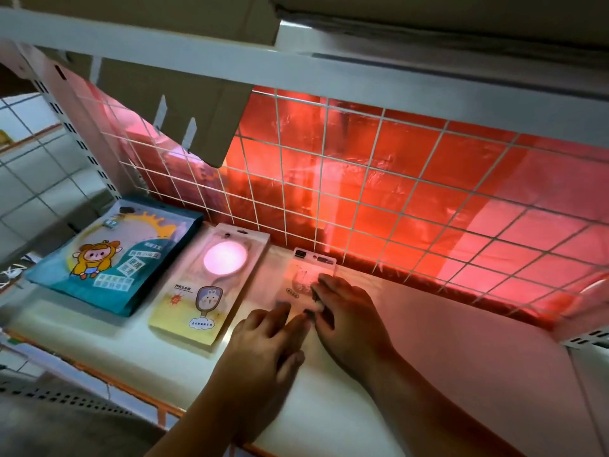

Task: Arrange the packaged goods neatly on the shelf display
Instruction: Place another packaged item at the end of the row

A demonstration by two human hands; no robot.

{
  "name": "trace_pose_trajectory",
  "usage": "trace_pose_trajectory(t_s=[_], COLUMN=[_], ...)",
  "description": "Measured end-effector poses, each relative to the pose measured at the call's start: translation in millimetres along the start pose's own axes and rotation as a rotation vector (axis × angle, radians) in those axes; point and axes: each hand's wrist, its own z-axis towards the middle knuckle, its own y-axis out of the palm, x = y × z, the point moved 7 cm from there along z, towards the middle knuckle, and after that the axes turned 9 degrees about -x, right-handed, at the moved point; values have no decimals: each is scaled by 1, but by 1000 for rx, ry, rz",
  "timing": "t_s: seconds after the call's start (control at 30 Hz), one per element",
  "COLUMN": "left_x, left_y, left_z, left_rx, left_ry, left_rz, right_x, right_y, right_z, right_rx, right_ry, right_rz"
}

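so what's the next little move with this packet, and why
Probably nudge the small packet left, beside the mirror pack: the left hand and right hand are both on it, and bare shelf shows between the two.

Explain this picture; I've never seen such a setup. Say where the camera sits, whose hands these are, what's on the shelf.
No machine here: a person wears a camera on the head, looking down at their own hands. On the white shelf lie three packs in a row: a teal cartoon pouch, a hand mirror pack and a small clear packet. The left hand touches the packet with straight fingers; the right hand rests on it, its grip too blurred to tell. Behind stands a wire grid.
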Motion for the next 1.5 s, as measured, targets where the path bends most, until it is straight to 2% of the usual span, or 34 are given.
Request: trace_pose_trajectory(t_s=[0.63,1.03,1.2,1.37,1.5], left_x=[-1,0,2,24,51], left_y=[0,-5,-22,-84,-138], left_z=[0,0,2,13,12], left_rx=[1,-1,49,115,180], left_ry=[-3,-13,10,153,278], left_rz=[-10,-67,-181,-252,-250], right_x=[1,-3,-5,-36,-63], right_y=[0,-7,-32,-80,-122], right_z=[2,-3,-25,-43,-71], right_rx=[23,21,165,229,393], right_ry=[-19,-18,104,76,69], right_rz=[-4,83,247,102,33])
